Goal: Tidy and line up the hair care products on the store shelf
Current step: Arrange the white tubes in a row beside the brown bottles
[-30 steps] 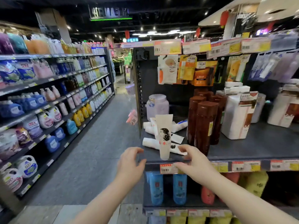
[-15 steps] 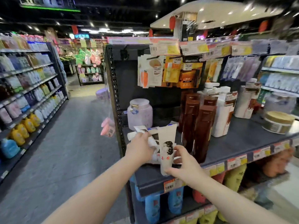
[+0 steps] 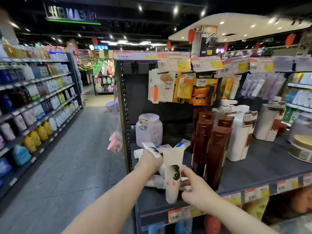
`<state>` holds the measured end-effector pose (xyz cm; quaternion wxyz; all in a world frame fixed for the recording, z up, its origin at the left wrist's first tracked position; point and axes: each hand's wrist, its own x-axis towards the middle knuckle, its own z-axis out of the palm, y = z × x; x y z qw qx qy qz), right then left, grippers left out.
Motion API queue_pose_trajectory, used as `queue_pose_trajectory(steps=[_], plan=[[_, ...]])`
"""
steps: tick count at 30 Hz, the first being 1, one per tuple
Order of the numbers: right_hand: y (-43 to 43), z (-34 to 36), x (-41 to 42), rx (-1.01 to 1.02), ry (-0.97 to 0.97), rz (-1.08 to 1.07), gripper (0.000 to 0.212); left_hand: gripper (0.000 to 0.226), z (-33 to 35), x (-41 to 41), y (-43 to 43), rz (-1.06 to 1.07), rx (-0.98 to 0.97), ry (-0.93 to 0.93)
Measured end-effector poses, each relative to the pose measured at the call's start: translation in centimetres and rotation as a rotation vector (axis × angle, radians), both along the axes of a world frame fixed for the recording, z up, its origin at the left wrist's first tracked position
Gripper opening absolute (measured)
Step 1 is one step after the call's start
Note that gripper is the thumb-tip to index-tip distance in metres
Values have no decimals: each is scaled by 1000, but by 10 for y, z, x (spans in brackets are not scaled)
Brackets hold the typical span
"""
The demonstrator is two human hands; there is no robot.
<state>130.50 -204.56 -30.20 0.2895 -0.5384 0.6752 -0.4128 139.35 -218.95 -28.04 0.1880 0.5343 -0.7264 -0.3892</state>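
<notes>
Head view, aisle shelf (image 3: 253, 166): left fingers (image 3: 156, 160) grip lying tube (image 3: 149, 147), right fingers (image 3: 186, 172) seemingly pinch upright tube (image 3: 173, 159).

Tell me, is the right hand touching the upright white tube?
Touching. In the head view the right hand pinches the upright white tube, thumb against its right edge, with no gap showing.

Head view, forward-down, close to shelf (image 3: 253, 173)

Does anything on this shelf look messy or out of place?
Yes. At the shelf's left end, white tubes lie heaped at mixed angles, unlike the upright brown bottles beside them. The left hand grips one; the right hand holds a standing tube.
</notes>
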Motion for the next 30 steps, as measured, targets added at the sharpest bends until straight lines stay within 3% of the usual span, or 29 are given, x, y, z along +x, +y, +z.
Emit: queue_pose_trajectory(steps=[5, 6, 8, 14, 17, 20, 24, 30], plan=[[-12, 8, -20, -46, -7, -1, 58, 11, 6, 8, 6, 76, 207, 444], [-15, 9, -22, -55, -22, -16, 58, 30, 6, 11, 4, 54, 224, 519], [-20, 11, -24, -77, -25, -38, 60, 47, 9, 21, 6, 20, 167, 593], [-15, 20, -20, -61, -109, 123, 47, 43, 15, 68, 39, -26, -60, 759], [-9, 18, -20, 27, -17, 209, 49, 47, 1, 88, 54, -24, -80, 730], [-10, 9, -17, 34, 59, 157, 52, 50, -19, 95, 66, -35, -71, 631], [-12, -2, -15, 69, 71, 84, 46, 54, -36, 88, 75, -67, -75, 484], [-12, -7, -11, 81, 81, 53, 43, 55, -47, 81, 76, -78, -112, 408]])
